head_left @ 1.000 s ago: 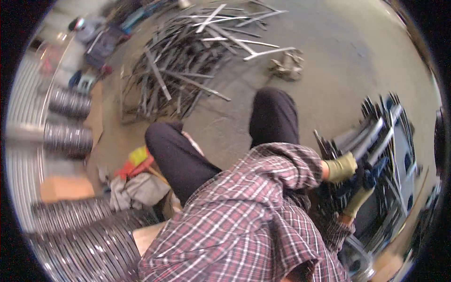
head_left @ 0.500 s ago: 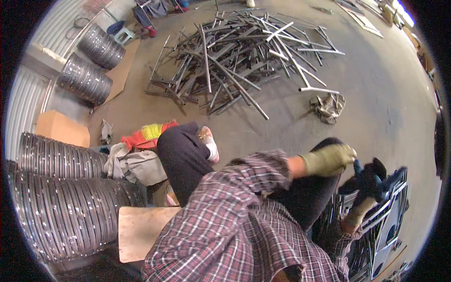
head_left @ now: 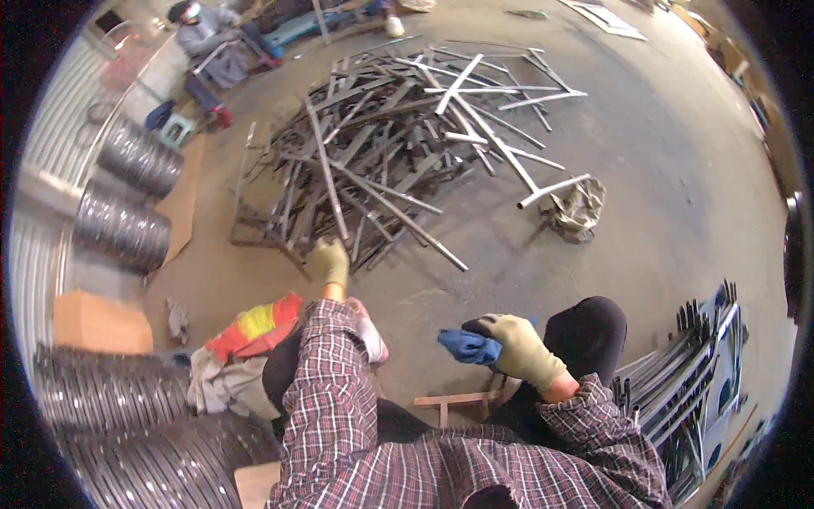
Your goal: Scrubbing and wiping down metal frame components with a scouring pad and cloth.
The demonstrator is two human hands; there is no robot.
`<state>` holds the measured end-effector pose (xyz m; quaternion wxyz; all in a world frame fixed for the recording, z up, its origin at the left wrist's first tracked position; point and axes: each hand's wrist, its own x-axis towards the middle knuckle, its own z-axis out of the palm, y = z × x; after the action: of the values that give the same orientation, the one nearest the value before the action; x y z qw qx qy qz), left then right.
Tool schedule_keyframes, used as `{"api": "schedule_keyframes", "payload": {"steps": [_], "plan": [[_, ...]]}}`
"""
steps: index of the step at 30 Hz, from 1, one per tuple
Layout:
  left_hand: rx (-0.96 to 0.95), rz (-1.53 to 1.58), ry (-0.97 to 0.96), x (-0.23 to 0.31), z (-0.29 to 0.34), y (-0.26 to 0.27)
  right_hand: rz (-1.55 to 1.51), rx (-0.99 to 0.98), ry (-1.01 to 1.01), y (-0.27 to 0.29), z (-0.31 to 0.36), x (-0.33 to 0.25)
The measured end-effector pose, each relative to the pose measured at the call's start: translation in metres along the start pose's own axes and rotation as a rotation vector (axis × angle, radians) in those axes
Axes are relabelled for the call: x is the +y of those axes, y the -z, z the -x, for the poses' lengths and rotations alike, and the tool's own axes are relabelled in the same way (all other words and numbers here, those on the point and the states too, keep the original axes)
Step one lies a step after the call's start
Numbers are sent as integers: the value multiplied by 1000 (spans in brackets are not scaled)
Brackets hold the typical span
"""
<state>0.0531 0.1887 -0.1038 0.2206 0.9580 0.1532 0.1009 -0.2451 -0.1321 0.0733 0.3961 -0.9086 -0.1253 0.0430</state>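
My left hand [head_left: 330,261], in a pale yellow-green glove, reaches forward to the near edge of a heap of metal tube frames [head_left: 398,127]. Its fingers are close to the lower end of a long tube [head_left: 326,170]; they are blurred, and I cannot tell whether they grip it. My right hand [head_left: 521,349], gloved alike with dark finger patches, is closed on a blue cloth [head_left: 471,346] in front of my right knee. Below it, between my legs, lies a brownish T-shaped bar [head_left: 445,400].
Dark metal frames [head_left: 678,365] are stacked at my right. Bundles of black rings [head_left: 127,433] stand at my left beside a cardboard box [head_left: 102,322] and a red-and-yellow cloth [head_left: 254,329]. A crumpled sack [head_left: 577,209] lies right of the heap. Another person [head_left: 212,51] sits at the far left.
My left hand has swung from beside my right hand over to the heap at the left front. My right hand, with the blue cloth, has come left from the stacked frames. My view has shifted.
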Motion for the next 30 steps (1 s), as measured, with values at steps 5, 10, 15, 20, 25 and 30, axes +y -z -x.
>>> {"api": "schedule_keyframes", "payload": {"steps": [5,10,15,20,25,30], "plan": [[111,-120,19,1,-8,-33,-2,-48,-92,-1,-11,16],[38,384,-469,91,28,-45,12,-33,-156,8,-6,23],[-582,602,-472,176,71,-99,0,-85,-117,4,-1,30],[-994,967,-104,235,91,-159,-52,-13,-54,0,5,31],[-1388,1083,226,304,151,-154,-2,-26,-73,5,11,30],[-1471,946,177,340,168,-136,-16,-6,-79,13,17,28]]}}
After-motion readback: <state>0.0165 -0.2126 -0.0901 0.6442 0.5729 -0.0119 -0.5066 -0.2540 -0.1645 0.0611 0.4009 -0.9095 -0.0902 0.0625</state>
